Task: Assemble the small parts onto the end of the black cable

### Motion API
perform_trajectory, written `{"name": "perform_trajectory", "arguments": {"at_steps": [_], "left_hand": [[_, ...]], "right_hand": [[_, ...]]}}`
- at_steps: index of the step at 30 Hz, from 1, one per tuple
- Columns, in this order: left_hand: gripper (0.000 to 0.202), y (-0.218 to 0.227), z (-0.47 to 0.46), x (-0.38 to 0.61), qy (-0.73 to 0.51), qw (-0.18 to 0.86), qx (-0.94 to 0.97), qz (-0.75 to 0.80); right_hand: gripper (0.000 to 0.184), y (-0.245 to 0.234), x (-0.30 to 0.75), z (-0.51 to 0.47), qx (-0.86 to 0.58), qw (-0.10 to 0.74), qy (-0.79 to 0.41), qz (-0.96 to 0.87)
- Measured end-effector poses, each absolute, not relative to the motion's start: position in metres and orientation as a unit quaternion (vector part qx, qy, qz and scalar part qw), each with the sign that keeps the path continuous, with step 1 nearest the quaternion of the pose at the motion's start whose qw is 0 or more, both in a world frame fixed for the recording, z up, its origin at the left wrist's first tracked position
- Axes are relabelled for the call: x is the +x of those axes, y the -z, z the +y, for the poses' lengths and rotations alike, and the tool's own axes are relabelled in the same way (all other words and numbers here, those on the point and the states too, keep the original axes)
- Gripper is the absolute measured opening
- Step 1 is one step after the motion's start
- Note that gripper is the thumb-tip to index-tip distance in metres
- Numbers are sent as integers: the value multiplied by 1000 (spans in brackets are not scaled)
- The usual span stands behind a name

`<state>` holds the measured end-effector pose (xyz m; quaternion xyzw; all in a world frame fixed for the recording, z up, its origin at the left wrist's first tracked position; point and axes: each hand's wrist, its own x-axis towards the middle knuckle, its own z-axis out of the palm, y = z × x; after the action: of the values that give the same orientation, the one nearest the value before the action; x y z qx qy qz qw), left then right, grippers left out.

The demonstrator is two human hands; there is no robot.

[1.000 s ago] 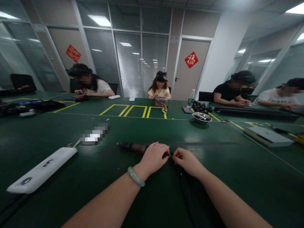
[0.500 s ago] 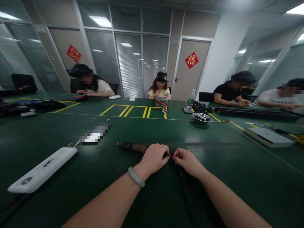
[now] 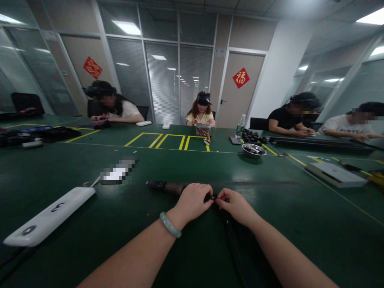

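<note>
My left hand [image 3: 193, 200] is closed over a long dark rod-like object [image 3: 163, 187] that lies across the green table [image 3: 90, 248]; its brownish end sticks out to the left. My right hand [image 3: 235, 204] pinches a tiny piece [image 3: 213, 197] where the two hands meet. A dark cable or strap [image 3: 237, 248] runs from that spot toward me under my right forearm. A pale green bangle [image 3: 170, 225] circles my left wrist.
A white oblong device [image 3: 49, 222] lies at the near left. A metal bowl [image 3: 254, 150] stands further back. A grey flat case [image 3: 336, 175] lies at the right. Several other people sit round the far side and the right, with yellow tape lines [image 3: 168, 140] marked between.
The view has shifted slightly; my hands stay joined at the same spot on the rod, fingers barely moved.
</note>
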<state>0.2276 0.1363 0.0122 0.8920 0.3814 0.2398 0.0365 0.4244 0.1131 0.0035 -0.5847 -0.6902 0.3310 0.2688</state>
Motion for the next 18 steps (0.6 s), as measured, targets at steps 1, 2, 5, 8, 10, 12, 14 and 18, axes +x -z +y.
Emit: {"name": "perform_trajectory", "arguments": {"at_steps": [1,2,5,8,10,12,14,18], "left_hand": [[16,-12,136,228,-240,36,893,380],[16,-12,136,228,-241,36,893,380],[17,-13,136,228,-243,37,891,382],[13,-13,136,228,-235,38,893,381],[10,-13,136,228,-234,39,895,378],[7,-14,136,228,-236,43,897,371],[6,-14,136,227,-238,47,900,363],[12,-15,136,227,-236,45,898,368]], "right_hand": [[11,-4,424,113,-583,268,-332,-691],[11,-4,424,113,-582,266,-333,-692],[10,-4,424,113,-584,263,-333,-692],[10,-4,425,114,-581,266,-333,-694],[10,-4,426,114,-579,265,-332,-696],[11,-2,426,114,-579,263,-330,-697],[12,-1,427,115,-578,264,-327,-700],[11,0,426,115,-577,268,-326,-700]]}}
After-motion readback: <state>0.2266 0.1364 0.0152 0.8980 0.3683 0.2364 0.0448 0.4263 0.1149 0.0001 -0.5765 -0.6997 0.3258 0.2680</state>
